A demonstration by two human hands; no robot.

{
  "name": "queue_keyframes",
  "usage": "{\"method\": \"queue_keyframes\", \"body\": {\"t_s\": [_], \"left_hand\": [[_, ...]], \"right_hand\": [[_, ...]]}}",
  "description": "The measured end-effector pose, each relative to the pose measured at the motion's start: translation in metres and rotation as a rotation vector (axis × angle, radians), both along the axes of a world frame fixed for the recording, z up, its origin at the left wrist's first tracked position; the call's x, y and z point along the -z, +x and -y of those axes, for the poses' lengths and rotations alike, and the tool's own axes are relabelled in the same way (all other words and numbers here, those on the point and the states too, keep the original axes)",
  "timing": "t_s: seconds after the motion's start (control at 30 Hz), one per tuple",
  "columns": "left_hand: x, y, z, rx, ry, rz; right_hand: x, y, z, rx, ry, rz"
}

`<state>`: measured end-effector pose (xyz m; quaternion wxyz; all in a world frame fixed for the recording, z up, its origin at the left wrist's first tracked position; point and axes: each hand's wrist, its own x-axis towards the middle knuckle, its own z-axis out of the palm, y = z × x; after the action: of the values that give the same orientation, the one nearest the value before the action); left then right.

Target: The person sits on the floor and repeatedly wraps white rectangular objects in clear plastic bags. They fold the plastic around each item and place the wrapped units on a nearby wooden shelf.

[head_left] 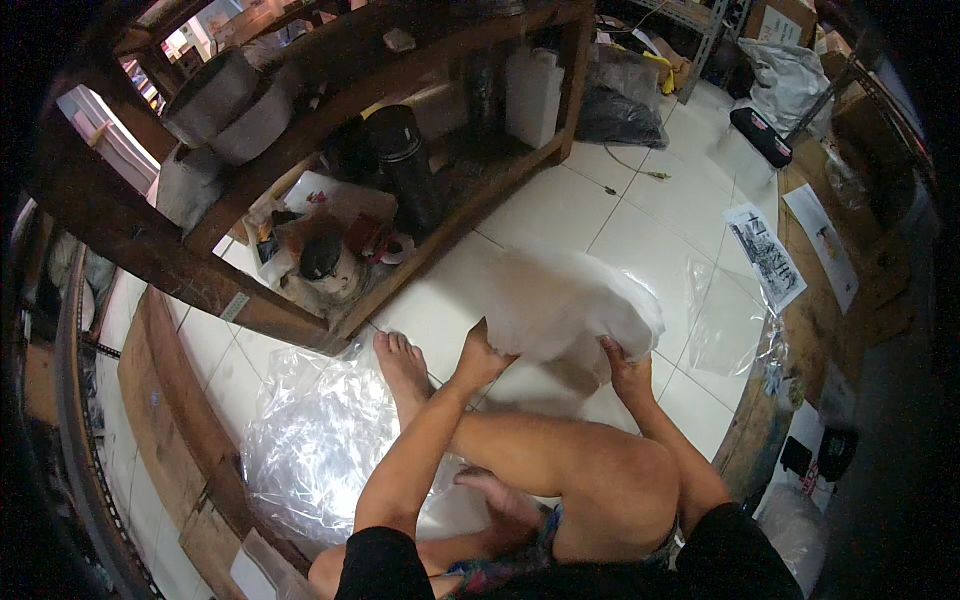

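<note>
At the lower middle of the frame a person sits on the tiled floor (640,205), one knee (620,480) bent across. A heap of clear plastic (320,440) lies at the lower left, beside the bare foot (402,365), apparently kept within easy reach.

Near the centre, the left hand (487,362) is closed on the near left edge of a whitish plastic sheet (570,300), while the right hand (628,372) pinches its near right edge, thumb on top. Most of the sheet extends beyond both hands, toward the upper part of the frame. Holding it at two sides probably keeps something so limp spread out; blur hides whether it is one layer or several.

Right of centre, a flat clear bag (722,325) lies on the tiles, near a printed paper (765,258). Farther, at upper left, a wooden shelf (120,220) holds a black cylinder (405,160), likely stood upright to save room.
</note>
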<state>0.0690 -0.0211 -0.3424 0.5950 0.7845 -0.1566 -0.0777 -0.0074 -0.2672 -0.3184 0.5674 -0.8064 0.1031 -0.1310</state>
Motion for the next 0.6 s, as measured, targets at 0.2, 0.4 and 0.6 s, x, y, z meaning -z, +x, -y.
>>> {"method": "queue_keyframes", "body": {"t_s": [0.2,0.4,0.6], "left_hand": [[0.026,-0.012,-0.019,0.06,0.21,0.46],[0.008,-0.006,0.003,0.12,0.07,0.038],[-0.041,-0.02,-0.009,-0.117,-0.045,0.196]], "right_hand": [[-0.028,-0.008,0.009,-0.123,-0.061,-0.191],[0.029,-0.01,0.019,-0.021,0.007,0.015],[-0.02,0.001,0.023,-0.151,-0.237,-0.061]]}}
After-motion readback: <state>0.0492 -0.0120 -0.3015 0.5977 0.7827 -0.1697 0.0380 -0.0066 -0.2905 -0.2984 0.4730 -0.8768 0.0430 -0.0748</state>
